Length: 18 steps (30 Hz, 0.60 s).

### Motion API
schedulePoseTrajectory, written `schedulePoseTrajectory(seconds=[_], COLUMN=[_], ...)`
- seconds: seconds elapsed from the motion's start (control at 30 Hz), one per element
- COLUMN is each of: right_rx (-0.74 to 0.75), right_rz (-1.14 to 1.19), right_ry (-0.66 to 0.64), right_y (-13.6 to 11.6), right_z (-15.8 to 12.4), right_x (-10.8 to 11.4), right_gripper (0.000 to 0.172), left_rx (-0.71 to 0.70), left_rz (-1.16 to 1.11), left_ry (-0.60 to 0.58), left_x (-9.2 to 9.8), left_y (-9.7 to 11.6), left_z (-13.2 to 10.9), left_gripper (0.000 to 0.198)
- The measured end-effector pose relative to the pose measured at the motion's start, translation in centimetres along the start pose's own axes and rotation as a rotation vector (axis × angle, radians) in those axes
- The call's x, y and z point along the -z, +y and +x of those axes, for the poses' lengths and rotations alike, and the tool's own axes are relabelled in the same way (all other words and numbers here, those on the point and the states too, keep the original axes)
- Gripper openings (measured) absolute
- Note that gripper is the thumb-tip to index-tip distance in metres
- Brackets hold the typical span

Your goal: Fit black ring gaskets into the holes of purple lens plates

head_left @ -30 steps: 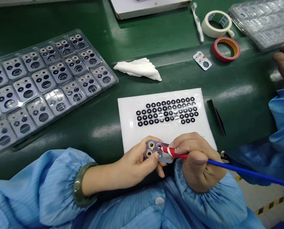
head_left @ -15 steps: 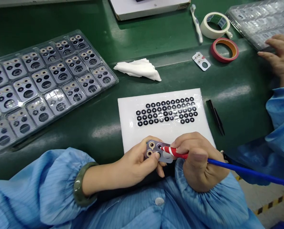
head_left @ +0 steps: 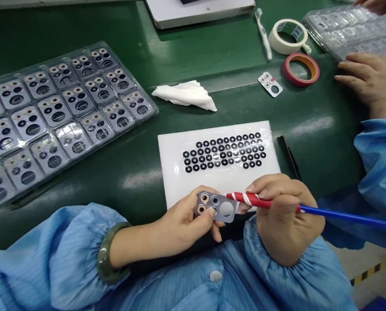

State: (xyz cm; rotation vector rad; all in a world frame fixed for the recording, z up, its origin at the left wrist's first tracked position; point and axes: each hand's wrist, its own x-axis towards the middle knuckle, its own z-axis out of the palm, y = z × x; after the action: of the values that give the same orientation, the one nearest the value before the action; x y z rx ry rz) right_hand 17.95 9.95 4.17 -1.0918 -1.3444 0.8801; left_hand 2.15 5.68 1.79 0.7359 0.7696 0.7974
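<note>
My left hand pinches a small grey camera-lens plate with several round holes, held just above the near edge of a white sheet. My right hand grips a red-and-white striped pen tool with a blue hose trailing right. The tool's tip sits a little right of and above the plate, apart from it. Rows of small black rings lie on the white sheet.
A clear tray of lens plates fills the left. A white cloth, black tweezers, a loose plate, red tape, white tape and a toothbrush lie around. Another person's hand rests by a second tray.
My right hand has drawn the pen tool's tip off the plate, to the right and up. The other person's hand has moved left onto the green table.
</note>
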Motion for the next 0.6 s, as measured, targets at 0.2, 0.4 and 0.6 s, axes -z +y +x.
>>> schedulePoseTrajectory(seconds=[0.2, 0.4, 0.6], right_rx=[-0.003, 0.032, 0.112], right_rz=[-0.022, -0.100, -0.153], right_ry=[-0.130, -0.245, -0.148], right_y=[0.09, -0.27, -0.53], right_z=[-0.16, 0.04, 0.07], right_x=[0.26, -0.15, 0.12], right_gripper=[0.025, 0.019, 0.022], left_rx=[-0.007, -0.008, 0.011], left_rz=[-0.001, -0.021, -0.026], left_ry=[-0.010, -0.004, -0.005], left_x=[0.15, 0.08, 0.14], left_y=[-0.05, 0.09, -0.11], left_z=[0.10, 0.26, 0.11], left_gripper=[0.023, 0.025, 0.023])
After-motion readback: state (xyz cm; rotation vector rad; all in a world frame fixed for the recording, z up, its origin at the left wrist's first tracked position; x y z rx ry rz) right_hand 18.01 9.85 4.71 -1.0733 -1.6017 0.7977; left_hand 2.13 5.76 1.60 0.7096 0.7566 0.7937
